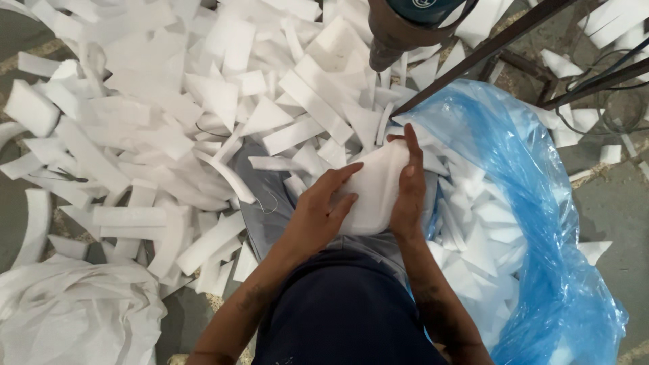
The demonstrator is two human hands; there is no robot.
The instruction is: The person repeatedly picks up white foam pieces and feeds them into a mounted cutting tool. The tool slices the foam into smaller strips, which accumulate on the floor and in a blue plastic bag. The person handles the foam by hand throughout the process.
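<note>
Both my hands hold one white foam piece (375, 186) just above my lap. My left hand (321, 213) presses on its left face with fingers spread. My right hand (407, 192) grips its right edge, fingers pointing up. The piece is flat with a rounded lower edge. Right beside my right hand an open blue plastic bag (541, 203) holds several white foam scraps (473, 236).
A big heap of white foam offcuts (169, 122) covers the floor ahead and to the left. A white sack (74, 314) lies at the lower left. Dark metal bars (487, 51) and cables (595, 88) run at the upper right. A brown machine part (399, 30) hangs at the top.
</note>
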